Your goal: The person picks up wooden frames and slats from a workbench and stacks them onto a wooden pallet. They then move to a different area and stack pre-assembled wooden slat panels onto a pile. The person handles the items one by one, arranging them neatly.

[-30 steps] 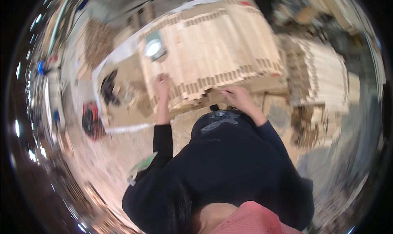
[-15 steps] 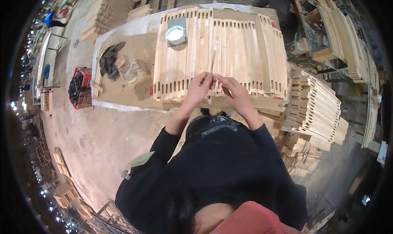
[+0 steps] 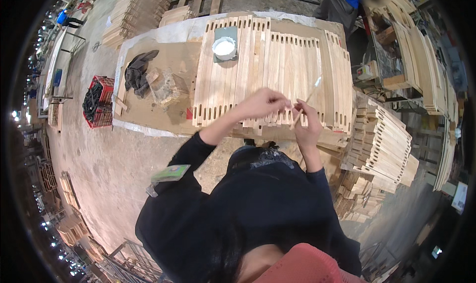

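My right hand [image 3: 308, 122] grips a thin wooden stick [image 3: 311, 91] with a white tip, like a slim brush, which points up and to the right over the slats. Beside it, my left hand [image 3: 265, 103] is closed, fingertips pinched near the right fingers; whether they hold anything small is too blurred to tell. Under both hands lies a row of pale wooden slats [image 3: 248, 70] with oval slots at their ends, packed side by side. A tub of white paste [image 3: 224, 48] rests on a dark green piece [image 3: 226, 31] on top of the slats.
Left of the slats, a dark cloth [image 3: 140, 72] and a stained block [image 3: 168, 89] lie on the cardboard-covered table [image 3: 186, 52]. A red crate [image 3: 103, 119] stands on the floor at left. Stacked slotted slats [image 3: 382, 137] are at right. Another person [image 3: 342, 5] stands beyond the table.
Both hands have moved right and drawn slightly apart. The stick has swung from nearly upright to leaning right, now in my right hand. The person beyond the table shows more.
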Action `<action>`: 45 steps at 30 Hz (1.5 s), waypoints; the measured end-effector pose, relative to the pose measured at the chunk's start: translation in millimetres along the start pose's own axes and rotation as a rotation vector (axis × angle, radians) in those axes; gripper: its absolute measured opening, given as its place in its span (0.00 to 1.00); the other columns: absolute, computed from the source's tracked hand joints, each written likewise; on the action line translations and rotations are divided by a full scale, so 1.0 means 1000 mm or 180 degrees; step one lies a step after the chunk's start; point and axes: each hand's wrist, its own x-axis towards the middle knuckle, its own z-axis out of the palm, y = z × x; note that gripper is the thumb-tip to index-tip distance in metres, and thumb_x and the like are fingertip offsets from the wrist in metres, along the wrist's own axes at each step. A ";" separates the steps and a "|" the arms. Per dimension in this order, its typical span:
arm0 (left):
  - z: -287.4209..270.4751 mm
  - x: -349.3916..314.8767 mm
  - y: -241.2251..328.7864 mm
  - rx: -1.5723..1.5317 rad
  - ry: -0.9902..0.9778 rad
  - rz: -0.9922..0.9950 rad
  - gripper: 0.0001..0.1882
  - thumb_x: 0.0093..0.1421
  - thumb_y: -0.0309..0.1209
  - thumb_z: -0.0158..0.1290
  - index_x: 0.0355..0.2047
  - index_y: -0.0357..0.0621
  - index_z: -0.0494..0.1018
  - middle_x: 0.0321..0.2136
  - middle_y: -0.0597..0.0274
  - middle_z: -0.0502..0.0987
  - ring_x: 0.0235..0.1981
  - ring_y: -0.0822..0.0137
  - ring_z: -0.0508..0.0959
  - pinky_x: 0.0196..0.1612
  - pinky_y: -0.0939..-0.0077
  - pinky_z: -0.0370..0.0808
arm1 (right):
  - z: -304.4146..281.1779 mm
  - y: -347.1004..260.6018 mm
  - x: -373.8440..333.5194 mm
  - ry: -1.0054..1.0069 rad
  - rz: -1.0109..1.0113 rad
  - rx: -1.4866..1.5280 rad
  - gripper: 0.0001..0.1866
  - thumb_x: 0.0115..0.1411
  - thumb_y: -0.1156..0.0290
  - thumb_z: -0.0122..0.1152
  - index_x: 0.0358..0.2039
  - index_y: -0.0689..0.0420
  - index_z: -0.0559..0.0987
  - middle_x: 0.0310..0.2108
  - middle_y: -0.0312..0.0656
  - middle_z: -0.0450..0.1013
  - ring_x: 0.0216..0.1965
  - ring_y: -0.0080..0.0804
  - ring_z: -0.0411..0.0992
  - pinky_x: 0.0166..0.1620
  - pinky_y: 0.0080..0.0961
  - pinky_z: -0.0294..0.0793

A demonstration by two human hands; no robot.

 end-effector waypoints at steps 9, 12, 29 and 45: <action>-0.249 0.087 -0.111 0.2731 0.2326 -0.0499 0.17 0.62 0.40 0.48 0.48 0.51 0.77 0.46 0.48 0.77 0.48 0.50 0.76 0.51 0.58 0.73 | -0.030 -0.002 0.000 0.0688 0.0357 -0.0247 0.12 0.64 0.74 0.56 0.47 0.65 0.77 0.35 0.45 0.78 0.38 0.30 0.77 0.43 0.26 0.76; -0.285 0.088 -0.136 0.3001 0.1835 -0.0536 0.20 0.63 0.39 0.47 0.54 0.54 0.73 0.46 0.41 0.74 0.49 0.47 0.74 0.53 0.59 0.71 | -0.041 -0.003 -0.009 0.0798 0.0513 -0.0302 0.13 0.64 0.76 0.55 0.48 0.66 0.76 0.37 0.46 0.77 0.39 0.31 0.77 0.45 0.27 0.76; -0.276 0.084 -0.175 0.2548 0.2106 -0.0859 0.29 0.60 0.49 0.50 0.41 0.27 0.74 0.43 0.33 0.75 0.50 0.41 0.72 0.52 0.56 0.70 | -0.042 -0.005 -0.013 0.0705 0.0413 -0.0788 0.15 0.66 0.77 0.52 0.51 0.69 0.73 0.40 0.49 0.76 0.41 0.32 0.76 0.47 0.26 0.76; -0.206 -0.028 -0.221 -0.2556 0.1823 -0.0401 0.19 0.66 0.37 0.50 0.55 0.48 0.67 0.45 0.65 0.76 0.41 0.69 0.78 0.39 0.70 0.79 | -0.027 -0.005 0.013 0.0574 -0.0036 -0.0714 0.13 0.60 0.77 0.59 0.46 0.60 0.78 0.36 0.46 0.77 0.35 0.36 0.77 0.39 0.28 0.75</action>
